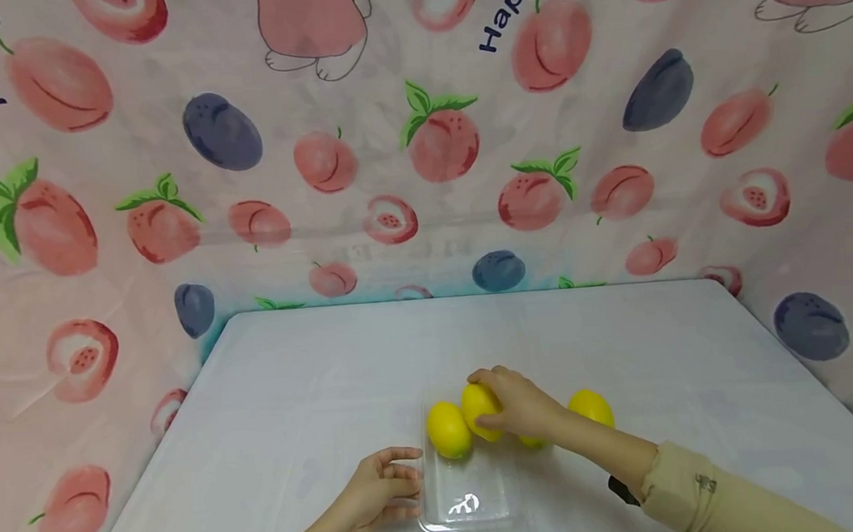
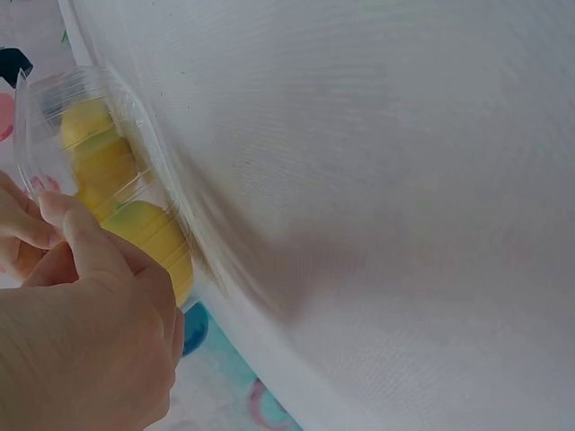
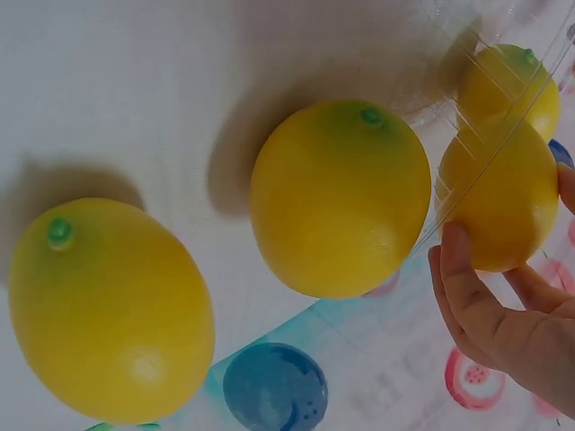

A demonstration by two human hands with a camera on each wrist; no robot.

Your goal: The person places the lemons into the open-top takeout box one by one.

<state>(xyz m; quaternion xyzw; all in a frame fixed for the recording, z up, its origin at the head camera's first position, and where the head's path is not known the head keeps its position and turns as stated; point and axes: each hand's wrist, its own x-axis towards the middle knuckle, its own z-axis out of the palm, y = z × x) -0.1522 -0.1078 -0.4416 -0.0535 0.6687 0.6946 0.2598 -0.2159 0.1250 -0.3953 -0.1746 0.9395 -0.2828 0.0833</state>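
My right hand (image 1: 516, 401) grips a yellow lemon (image 1: 477, 412) at the far end of a clear plastic container (image 1: 463, 501). Beside it in the container sits another lemon (image 1: 449, 431), the two apparently touching. At the container's left rim is my left hand (image 1: 377, 491); in the left wrist view its thumb and fingers (image 2: 85, 238) pinch the plastic edge. Two more lemons lie on the table to the right: one (image 3: 341, 197) is mostly hidden by my right arm in the head view, the other (image 1: 590, 406) shows beyond the forearm.
A white cloth covers the table (image 1: 294, 393). Behind and beside it hangs a fruit-print curtain (image 1: 361, 204). A small dark object (image 1: 623, 491) shows at the right wrist, partly hidden by the sleeve.
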